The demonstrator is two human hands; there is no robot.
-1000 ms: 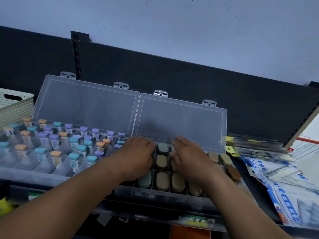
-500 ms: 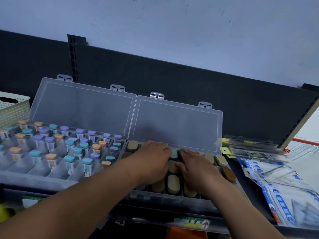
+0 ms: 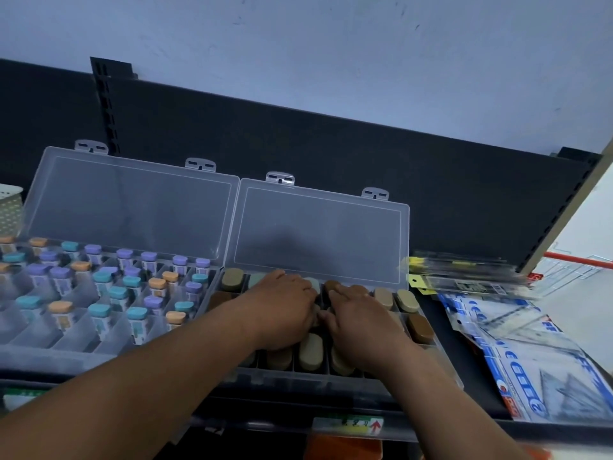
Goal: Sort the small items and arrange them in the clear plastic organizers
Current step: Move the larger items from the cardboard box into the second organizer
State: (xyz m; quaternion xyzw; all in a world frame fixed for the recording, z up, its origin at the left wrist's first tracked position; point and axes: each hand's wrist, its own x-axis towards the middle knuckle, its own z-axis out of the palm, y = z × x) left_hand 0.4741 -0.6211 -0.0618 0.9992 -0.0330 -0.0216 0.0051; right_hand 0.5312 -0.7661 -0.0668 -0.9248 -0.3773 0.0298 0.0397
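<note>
Both your hands are down in the right box [image 3: 298,380], palms facing its compartments. Your left hand [image 3: 282,310] and right hand [image 3: 361,323] lie side by side, nearly touching at the thumbs. The fingers of both are stretched flat and close together over the ovals [image 3: 310,351]; nothing is pinched that you can see from above. Tan, brown and grey ovals show beyond your fingertips, at your wrists and out past your right little finger. What lies under the palms is hidden, so those slots may be full or not.

This looks like the settling step: pieces are already in their slots, and you are pressing and levelling them rather than carrying one in. The left box [image 3: 49,356], well out from your left hand, already holds rows of capped vials [image 3: 99,312].

Next, lift the hands straight up — a sideways drag could tip an oval over a divider. Then check each slot by colour. The lid [image 3: 318,240] stands open just beyond your fingertips; keep clear of it. The packets [image 3: 537,360] lie off to your right.
</note>
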